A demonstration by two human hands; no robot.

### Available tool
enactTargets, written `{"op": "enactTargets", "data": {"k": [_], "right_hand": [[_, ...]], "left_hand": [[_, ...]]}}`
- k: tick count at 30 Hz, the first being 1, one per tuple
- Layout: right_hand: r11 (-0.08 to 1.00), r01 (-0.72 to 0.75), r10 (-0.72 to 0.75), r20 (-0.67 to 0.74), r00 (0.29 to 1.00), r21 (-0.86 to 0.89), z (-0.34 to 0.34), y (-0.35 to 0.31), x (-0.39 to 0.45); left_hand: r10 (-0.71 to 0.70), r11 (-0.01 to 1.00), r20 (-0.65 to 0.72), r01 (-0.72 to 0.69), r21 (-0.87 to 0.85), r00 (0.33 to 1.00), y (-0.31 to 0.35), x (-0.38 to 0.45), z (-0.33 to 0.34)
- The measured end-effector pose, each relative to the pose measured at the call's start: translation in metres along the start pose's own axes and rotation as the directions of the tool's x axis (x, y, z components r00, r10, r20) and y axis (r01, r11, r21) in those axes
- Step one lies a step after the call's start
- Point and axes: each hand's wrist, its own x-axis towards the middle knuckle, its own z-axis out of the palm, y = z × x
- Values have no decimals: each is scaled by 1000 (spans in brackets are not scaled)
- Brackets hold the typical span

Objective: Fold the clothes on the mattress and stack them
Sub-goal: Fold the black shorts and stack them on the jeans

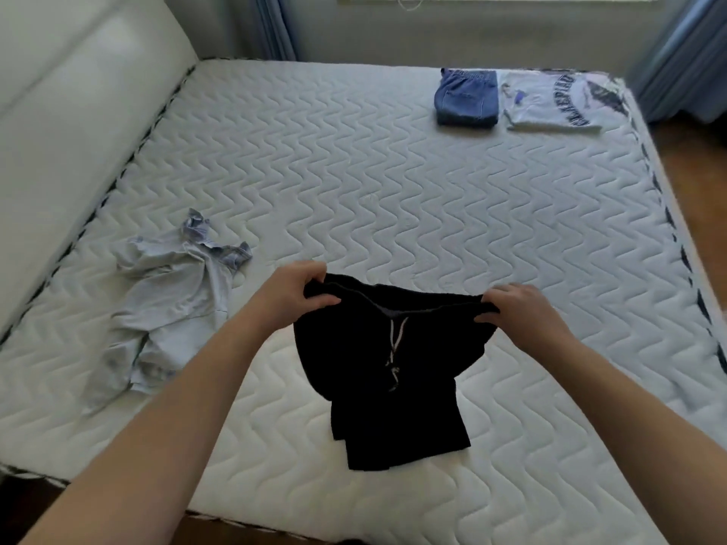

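Black drawstring shorts [377, 356] hang above the white quilted mattress [354, 171], held up by the waistband. My left hand [295, 291] grips the waistband's left end and my right hand [519, 308] grips its right end. The legs droop down to the mattress near its front edge, and a white cord dangles at the middle. A crumpled pale blue shirt [169, 308] lies unfolded to the left. At the far right lie folded blue denim [466, 97] and, beside it, a folded white printed T-shirt [558, 102].
A padded white headboard [67, 112] runs along the mattress's left side. Blue curtains [684, 53] hang at the far wall and right corner. Wooden floor [692, 182] shows past the mattress's right edge.
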Motion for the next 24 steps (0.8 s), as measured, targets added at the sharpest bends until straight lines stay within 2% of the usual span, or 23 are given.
{"op": "enactTargets", "data": {"k": [5,12,18,24], "right_hand": [[995,5,13,-182,983,95,-72,4,-27],[977,58,8,-306,952,207,-144,-4,-59],[935,-22,153,-346,926,355,-137,-9,-76],[887,-31,238,-399,886,460,-122,-10,-81]], "left_hand": [[82,995,3,-82,48,997,42,3,-58],[209,970,-57,-200,136,976,94,9,-118],[199,972,1,-198,125,980,105,10,-126],[89,992,0,-89,94,996,105,6,-108]]}}
